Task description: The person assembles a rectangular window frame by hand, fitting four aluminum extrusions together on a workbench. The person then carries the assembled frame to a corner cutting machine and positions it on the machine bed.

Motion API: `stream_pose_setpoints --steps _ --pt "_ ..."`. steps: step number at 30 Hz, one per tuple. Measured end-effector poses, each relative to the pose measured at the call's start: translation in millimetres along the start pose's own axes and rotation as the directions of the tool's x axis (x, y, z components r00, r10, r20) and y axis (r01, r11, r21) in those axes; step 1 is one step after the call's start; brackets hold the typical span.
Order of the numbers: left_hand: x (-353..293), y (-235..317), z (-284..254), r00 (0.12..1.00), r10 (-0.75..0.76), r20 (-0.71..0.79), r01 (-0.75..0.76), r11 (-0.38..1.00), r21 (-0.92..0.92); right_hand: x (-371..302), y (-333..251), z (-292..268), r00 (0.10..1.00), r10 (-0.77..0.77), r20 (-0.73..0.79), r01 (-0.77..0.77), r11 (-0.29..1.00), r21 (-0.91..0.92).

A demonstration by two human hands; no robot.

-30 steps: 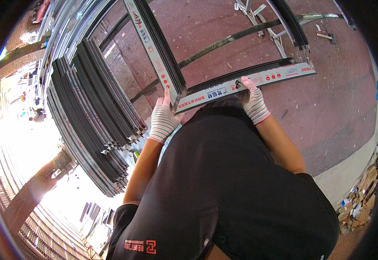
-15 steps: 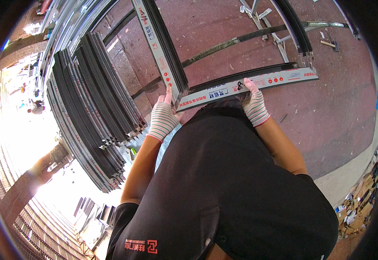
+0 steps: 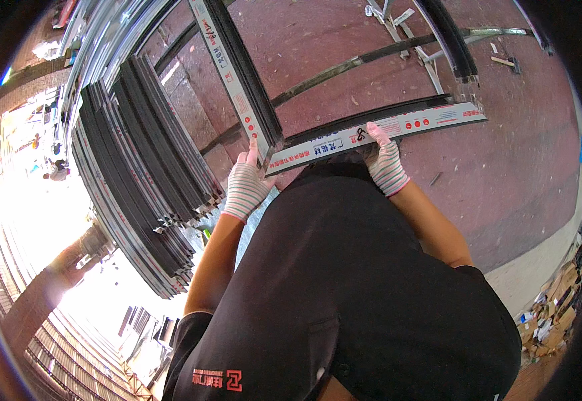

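Note:
Dark aluminium profiles with pale printed film form a large frame in front of me. The near profile [image 3: 404,127] runs crosswise close to my waist. Its left end meets the left profile [image 3: 227,73] in a mitred corner. My left hand [image 3: 247,187], in a striped glove, grips that corner with its index finger laid along the left profile. My right hand [image 3: 385,164], gloved alike, holds the near profile, thumb on top; its other fingers are hidden underneath. At the right, a small gap with a metal corner piece [image 3: 468,87] separates the right profile [image 3: 448,40] from the near one.
Stacks of dark profiles [image 3: 130,154] lie to my left. Under the frame, a bar [image 3: 371,58] and metal stand legs [image 3: 431,67] cross the reddish floor [image 3: 498,174]. A hammer [image 3: 504,61] lies at the far right, and cardboard scraps [image 3: 554,307] are heaped at the lower right.
Both hands and the near corner of the frame have shifted slightly to the left. The left profile has swung a little left too. Both hands keep their hold.

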State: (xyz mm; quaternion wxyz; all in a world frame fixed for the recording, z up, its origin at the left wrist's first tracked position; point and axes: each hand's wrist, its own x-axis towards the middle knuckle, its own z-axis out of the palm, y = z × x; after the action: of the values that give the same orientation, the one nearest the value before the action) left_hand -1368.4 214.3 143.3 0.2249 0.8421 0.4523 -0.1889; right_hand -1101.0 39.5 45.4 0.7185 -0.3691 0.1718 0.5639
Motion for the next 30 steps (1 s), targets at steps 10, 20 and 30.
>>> stream_pose_setpoints --steps 10,20,30 --pt "0.4 1.9 4.1 0.958 0.128 -0.256 -0.255 0.786 -0.563 0.3 -2.2 1.9 0.999 0.007 -0.046 -0.007 1.000 0.013" --pt "73.0 -35.0 24.8 0.895 0.060 0.442 0.443 -0.237 -0.865 -0.8 -4.8 -1.4 0.999 0.027 -0.028 -0.027 1.000 0.010" --pt "66.7 -22.7 34.7 0.937 -0.024 0.348 0.323 -0.317 -0.892 -0.4 -3.6 -1.0 0.996 0.017 -0.083 -0.016 1.000 0.007"
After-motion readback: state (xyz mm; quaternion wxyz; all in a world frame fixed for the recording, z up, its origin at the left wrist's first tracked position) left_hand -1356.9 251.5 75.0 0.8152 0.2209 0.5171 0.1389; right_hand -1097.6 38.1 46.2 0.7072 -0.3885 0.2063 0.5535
